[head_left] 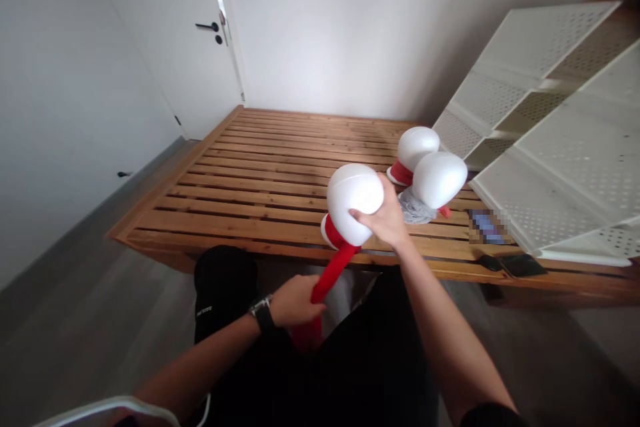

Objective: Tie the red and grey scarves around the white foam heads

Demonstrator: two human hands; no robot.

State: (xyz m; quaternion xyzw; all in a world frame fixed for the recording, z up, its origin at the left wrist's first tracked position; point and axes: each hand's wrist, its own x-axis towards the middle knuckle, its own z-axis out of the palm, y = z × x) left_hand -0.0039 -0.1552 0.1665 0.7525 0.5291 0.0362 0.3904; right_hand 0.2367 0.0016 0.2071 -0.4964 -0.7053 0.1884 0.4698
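A white mannequin head (354, 197) stands near the front edge of the slatted wooden bench, with red cloth wrapped around its neck. My right hand (385, 217) grips the side of this head, thumb across its front. From the neck a red scarf (336, 271) runs down toward my lap. My left hand (297, 300), with a watch on its wrist, is closed around that strip, and the loose end hangs below it. To the right are two more white heads, one with red cloth (401, 172) at its neck and one with grey cloth (417, 208).
The slatted wooden bench (260, 177) reaches back to a white wall. White perforated panels (545, 140) lean at the right. A blurred-out item (487, 227) and a dark flat object (523, 265) lie on the bench's right side. A white door (165, 20) is at the left.
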